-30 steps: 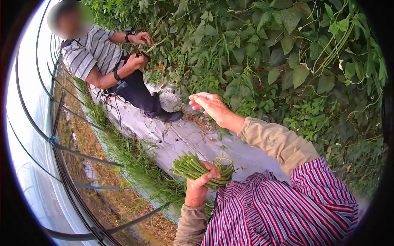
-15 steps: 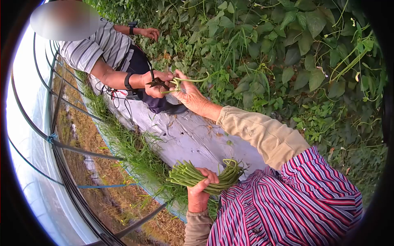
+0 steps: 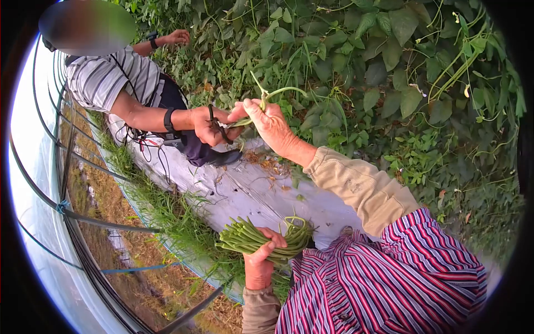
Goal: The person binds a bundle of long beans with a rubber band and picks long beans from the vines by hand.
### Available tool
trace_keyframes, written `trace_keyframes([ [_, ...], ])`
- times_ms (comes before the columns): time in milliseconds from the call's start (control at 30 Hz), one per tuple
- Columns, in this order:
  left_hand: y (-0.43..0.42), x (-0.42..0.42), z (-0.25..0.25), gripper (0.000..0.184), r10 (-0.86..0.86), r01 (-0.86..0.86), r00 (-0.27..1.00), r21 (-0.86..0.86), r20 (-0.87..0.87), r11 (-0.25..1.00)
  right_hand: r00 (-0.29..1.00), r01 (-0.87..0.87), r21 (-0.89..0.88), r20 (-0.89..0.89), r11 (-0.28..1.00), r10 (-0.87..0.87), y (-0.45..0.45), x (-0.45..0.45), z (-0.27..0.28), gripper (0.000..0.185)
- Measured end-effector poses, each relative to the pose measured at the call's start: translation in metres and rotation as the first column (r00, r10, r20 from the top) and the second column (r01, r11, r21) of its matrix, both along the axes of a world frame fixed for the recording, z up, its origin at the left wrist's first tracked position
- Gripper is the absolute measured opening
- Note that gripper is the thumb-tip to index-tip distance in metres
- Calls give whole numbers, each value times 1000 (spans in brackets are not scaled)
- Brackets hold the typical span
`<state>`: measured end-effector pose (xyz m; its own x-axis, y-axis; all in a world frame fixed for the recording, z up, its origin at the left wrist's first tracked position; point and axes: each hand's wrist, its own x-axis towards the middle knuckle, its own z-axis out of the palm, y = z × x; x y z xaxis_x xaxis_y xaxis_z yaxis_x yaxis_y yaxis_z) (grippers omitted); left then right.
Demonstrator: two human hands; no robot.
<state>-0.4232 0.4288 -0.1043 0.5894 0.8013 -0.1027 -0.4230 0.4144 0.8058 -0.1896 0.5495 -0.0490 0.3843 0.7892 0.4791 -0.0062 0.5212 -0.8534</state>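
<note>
My left hand (image 3: pixel 263 257) is wrapped around a thick bundle of long green bean pods (image 3: pixel 292 236), held low in front of my striped shirt. Out ahead, my right hand (image 3: pixel 272 127) pinches a green vine stem (image 3: pixel 262 93) whose thin shoots stick up and curl to the right. Close against my right fingertips is another person's hand (image 3: pixel 208 125), with a dark looped tool (image 3: pixel 218 123) around its fingers. A green strand runs between that hand and mine; who grips it is partly hidden.
Dense bean foliage (image 3: pixel 389 83) with hanging pods (image 3: pixel 456 78) fills the right side. Pale ground sheeting (image 3: pixel 250 192) runs between it and a grass strip (image 3: pixel 167 222). Curved greenhouse pipes (image 3: pixel 111 224) and plastic film stand at left. The other person (image 3: pixel 119 78) stands ahead.
The stem in my right hand now points upward and bends over, instead of lying sideways. The other person's hand has drawn slightly left and down. My left hand still holds the bundle.
</note>
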Motion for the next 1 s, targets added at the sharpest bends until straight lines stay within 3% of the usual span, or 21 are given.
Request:
trace_keyframes([
  [67, -1, 4, 4, 24, 10, -10, 1000, -2, 14, 1000, 983, -44, -133, 172, 990, 67, -38, 15, 14, 53],
  [200, -5, 16, 21, 22, 90, -88, 996, 51, -25, 995, 938, -221, -438, 148, 872, 312, -94, 35, 17, 52],
  [267, -9, 25, 30, 22, 92, -87, 994, 92, -54, 992, 912, -138, -577, 243, 805, 330, -124, 40, 24, 53],
  [300, -15, 32, 34, 22, 95, -87, 993, 99, -76, 991, 867, -53, -475, 415, 879, 276, -134, 47, 14, 55],
  [333, -20, 39, 36, 22, 96, -85, 991, 110, -95, 990, 874, -48, -480, 404, 876, 269, -148, 49, 12, 55],
  [400, -30, 57, 38, 21, 62, -49, 993, 127, -103, 991, 800, -64, -636, 428, 769, 420, -175, 52, 21, 57],
  [433, -37, 67, 39, 20, 27, -13, 993, 118, -117, 993, 844, -99, -677, 332, 730, 422, -191, 45, 26, 56],
  [500, -51, 85, 37, 21, -18, 34, 991, 126, -130, 991, 796, -152, -664, 356, 732, 489, -209, 47, 15, 53],
  [567, -64, 102, 33, 28, -28, 44, 994, 143, -108, 989, 649, -95, -611, 561, 786, 514, -227, 45, 6, 43],
  [600, -71, 108, 32, 31, -23, 38, 994, 146, -103, 989, 650, -98, -607, 561, 788, 513, -235, 41, 4, 43],
  [667, -84, 118, 31, 38, -76, 87, 994, 148, -74, 985, 625, 46, -468, 703, 882, 340, -250, 37, 0, 44],
  [733, -99, 126, 25, 41, 18, -18, 1000, 136, 0, 991, 619, 44, -458, 710, 888, 336, -260, 43, -4, 48],
  [1000, -141, 155, 15, 40, 54, -56, 998, 140, 21, 988, 612, 8, -395, 729, 919, 308, -296, 71, -12, 69],
])
